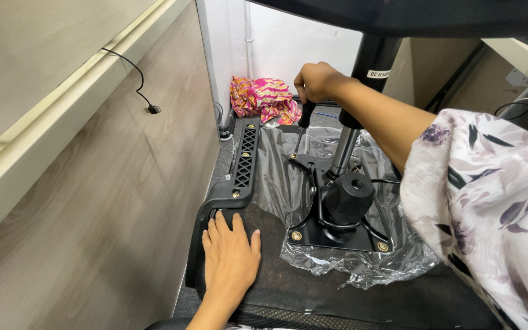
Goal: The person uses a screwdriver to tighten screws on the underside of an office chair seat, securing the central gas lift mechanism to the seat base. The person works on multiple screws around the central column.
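Right hand (316, 81): closed around black screwdriver (304, 116) handle, tip down at far corner of black mechanism plate (313, 235). Left hand (231, 253): open, flat on upturned seat underside (276, 269), beside plate's near-left corner.

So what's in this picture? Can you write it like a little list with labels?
place: floor corner between wooden panels, under a desk
main thing: upside-down chair seat with a black metal mechanism plate bolted on
left hand: lies flat on the seat fabric, beside the black plastic armrest bracket
right hand: closed around a black tool handle, shaft pointing down at a bolt on the plate
wrapping: clear plastic sheet under the plate
behind: pink patterned cloth by the wall
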